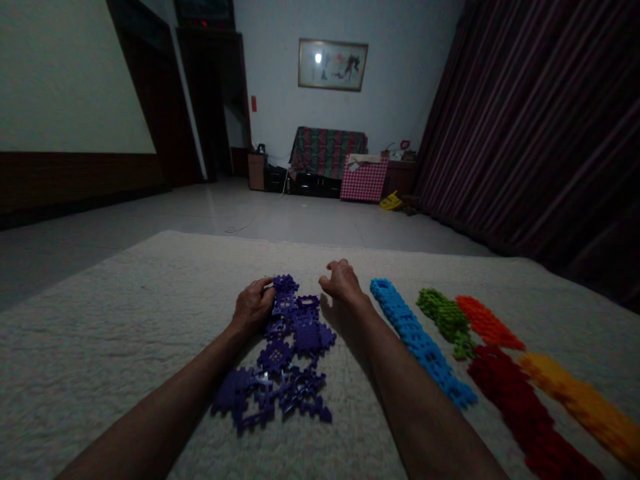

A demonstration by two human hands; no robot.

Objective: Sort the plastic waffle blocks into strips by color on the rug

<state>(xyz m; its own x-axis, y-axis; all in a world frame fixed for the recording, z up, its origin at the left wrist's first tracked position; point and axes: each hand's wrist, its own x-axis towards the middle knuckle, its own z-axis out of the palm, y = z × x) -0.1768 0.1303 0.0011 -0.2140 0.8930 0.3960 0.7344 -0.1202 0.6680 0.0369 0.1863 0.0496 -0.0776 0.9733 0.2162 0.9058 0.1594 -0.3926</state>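
A loose group of purple plastic interlocking pieces (277, 355) with toothed edges lies on the pale quilted cover, some flat and some overlapping. At the far left end of the group is my left hand (254, 303), its bent fingers and thumb closed against the edge of a purple piece (285, 285). To the right of the pieces, my right hand (341, 280) is held with curled fingers apart and nothing between them. It looks clear of the purple group. A long row of blue pieces (417, 337) lies to the right of my right forearm.
Farther right lie rows of green pieces (444, 315), orange pieces (487, 320), dark red pieces (520, 400) and yellow pieces (580, 393). The quilted cover (150, 300) ends at a tiled floor (310, 217). A dark curtain (530, 133) hangs on the right.
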